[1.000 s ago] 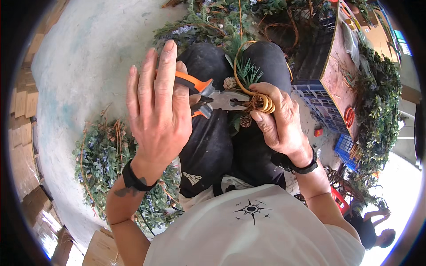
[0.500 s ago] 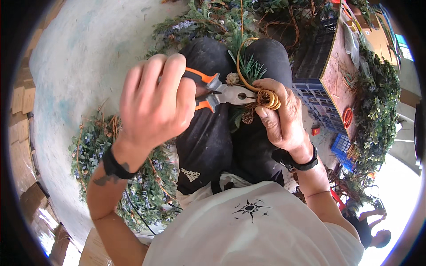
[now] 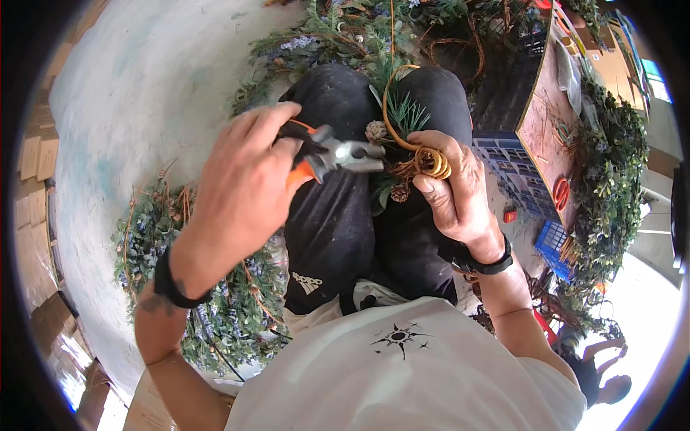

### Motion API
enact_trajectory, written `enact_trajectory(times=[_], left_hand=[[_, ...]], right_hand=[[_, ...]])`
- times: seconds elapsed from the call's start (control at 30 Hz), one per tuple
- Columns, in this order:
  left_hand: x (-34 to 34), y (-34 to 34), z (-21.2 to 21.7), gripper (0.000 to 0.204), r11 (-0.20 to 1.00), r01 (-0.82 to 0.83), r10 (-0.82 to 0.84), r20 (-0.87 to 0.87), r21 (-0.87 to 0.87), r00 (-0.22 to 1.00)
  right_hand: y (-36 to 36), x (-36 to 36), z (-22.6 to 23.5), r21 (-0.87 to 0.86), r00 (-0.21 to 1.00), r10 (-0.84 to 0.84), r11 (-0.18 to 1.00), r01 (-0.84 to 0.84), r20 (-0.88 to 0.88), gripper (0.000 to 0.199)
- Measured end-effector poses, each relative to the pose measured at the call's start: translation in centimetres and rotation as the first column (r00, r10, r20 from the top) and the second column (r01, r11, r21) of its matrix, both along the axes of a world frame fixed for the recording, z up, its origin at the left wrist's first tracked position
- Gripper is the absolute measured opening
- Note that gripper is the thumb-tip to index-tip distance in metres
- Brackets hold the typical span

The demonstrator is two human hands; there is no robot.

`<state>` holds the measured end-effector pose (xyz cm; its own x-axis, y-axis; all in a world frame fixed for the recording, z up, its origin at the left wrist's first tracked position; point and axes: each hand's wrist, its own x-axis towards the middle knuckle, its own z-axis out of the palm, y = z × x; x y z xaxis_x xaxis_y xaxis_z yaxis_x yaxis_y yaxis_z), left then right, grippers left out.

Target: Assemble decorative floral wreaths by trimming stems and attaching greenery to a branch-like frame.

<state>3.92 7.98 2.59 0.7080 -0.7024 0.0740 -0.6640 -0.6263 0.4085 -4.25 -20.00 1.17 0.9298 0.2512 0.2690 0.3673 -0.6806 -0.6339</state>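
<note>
Over my left thigh, my left hand (image 3: 248,161) is closed on the handles of pliers (image 3: 352,154) with orange and black grips. Their jaws point right and lie a little apart, clear of the coil. A thin gold-brown coil of wire or cord (image 3: 434,164) sits pinched between the thumb and fingers of my right hand (image 3: 460,190). From it a strand (image 3: 386,108) arches up and away past my knees. Against the coil lie a green pine sprig (image 3: 408,111), a pale pinecone (image 3: 375,131) and a brown pinecone (image 3: 399,192).
Leafy garlands with bluish flowers lie on the floor beyond my knees (image 3: 302,47) and at my left (image 3: 233,316). At right stands a board-topped blue crate (image 3: 503,154) with red-handled scissors (image 3: 561,192) on the board. A person (image 3: 600,370) is at the far lower right.
The pliers have drawn left, away from the coil, and their jaws have turned. My left hand's fingers have shifted on the handles. My right hand keeps nearly the same place.
</note>
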Motion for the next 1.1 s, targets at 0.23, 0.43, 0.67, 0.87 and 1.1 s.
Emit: enact_trajectory(times=[0.23,0.43,0.67,0.87,1.1], left_hand=[[-2.5,-2.1,-2.5,0.021,0.989,-0.118,0.141,0.311,-0.089,0.940],[-3.6,-2.8,-2.7,0.022,0.974,-0.175,0.214,0.343,-0.142,0.915],[-3.5,-2.3,-4.0,0.017,0.971,-0.195,0.239,0.506,-0.140,0.829],[-4.2,-3.4,-3.9,0.019,0.963,-0.233,0.269,0.487,-0.136,0.831],[-4.2,-3.1,-4.3,0.027,0.961,-0.228,0.276,0.458,-0.159,0.845]], right_hand=[[0.2,-0.1,-0.1,0.013,1.000,-0.005,1.000,0.005,-0.015,0.042],[0.3,-0.1,0.3,0.035,0.999,0.000,0.999,0.002,-0.050,0.043],[0.2,-0.1,0.1,0.008,1.000,-0.009,1.000,0.009,-0.030,0.043],[0.1,-0.2,-0.2,0.031,0.999,-0.001,1.000,0.002,-0.051,0.047],[0.0,-0.4,-0.2,0.016,0.997,-0.012,1.000,0.013,-0.077,0.051]])
